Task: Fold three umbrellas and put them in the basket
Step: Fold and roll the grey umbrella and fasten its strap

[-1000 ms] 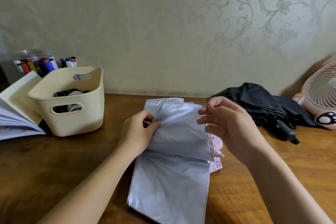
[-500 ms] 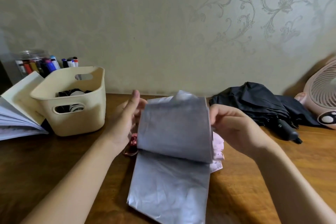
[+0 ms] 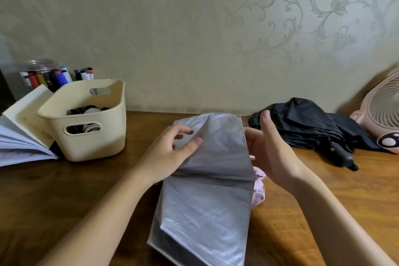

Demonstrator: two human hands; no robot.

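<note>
Noted left hand (image 3: 170,153) pinching slick silver umbrella (image 3: 207,207) right of the basket (image 3: 97,142), right hand (image 3: 274,155) flat and open against its edge; liable to slip and unfold on slackening.

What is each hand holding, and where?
The left hand pinches the silver umbrella by a fold on its left side. The right hand touches its right edge; a grip cannot be told.
</note>
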